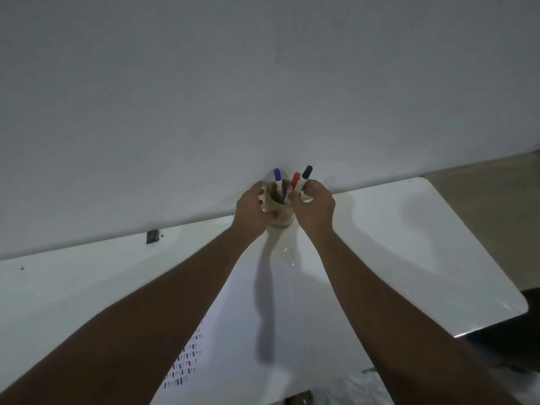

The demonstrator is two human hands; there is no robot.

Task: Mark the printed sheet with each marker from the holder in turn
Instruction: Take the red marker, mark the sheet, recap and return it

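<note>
A tan cup-shaped holder [282,216] stands at the far edge of the white table, against the wall. Three markers stick up from it: one with a blue cap [277,175], one with a red cap [295,179] and one with a black cap [307,172]. My left hand [252,209] wraps the holder's left side. My right hand [314,207] is at the holder's right rim, its fingers pinched around the lower barrels of the red and black markers; which one it grips is unclear. The printed sheet [233,331] lies flat near me between my forearms, with rows of small coloured marks at its left.
The white table [409,244] ends in a rounded corner at the right, with floor beyond. A small dark clip [152,236] sits at the table's back edge to the left. A plain grey wall [263,83] rises right behind the holder.
</note>
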